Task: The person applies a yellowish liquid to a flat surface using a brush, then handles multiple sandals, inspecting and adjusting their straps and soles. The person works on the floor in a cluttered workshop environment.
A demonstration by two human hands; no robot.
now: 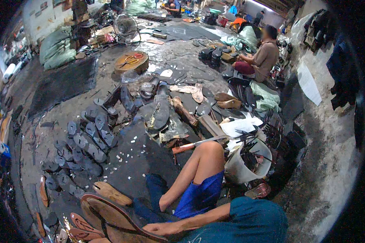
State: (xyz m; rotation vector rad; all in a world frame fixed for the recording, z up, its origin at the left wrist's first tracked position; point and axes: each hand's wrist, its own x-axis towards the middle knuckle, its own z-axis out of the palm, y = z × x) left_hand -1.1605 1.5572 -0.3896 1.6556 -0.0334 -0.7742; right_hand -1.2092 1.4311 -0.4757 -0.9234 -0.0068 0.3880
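A brown thong sandal (109,216) with a dark strap looms large at the lower left, its sole tilted. My right hand (157,229) reaches in from the right and meets the sandal's near edge, fingers curled against it and partly hidden. My left hand is out of sight. Just beyond the sandal lies a wooden shoe last (112,193). Reddish-brown sandals (82,224) are stacked to its left. My bent knee (211,152) rises beyond my forearm.
Rows of dark soles (89,137) cover the floor at left. A white bucket (249,168) of dark strips stands right of my knee. An orange-handled blade (196,144) lies beyond it. Scissors rest on a round wooden block (131,62). Another person (265,56) sits far right.
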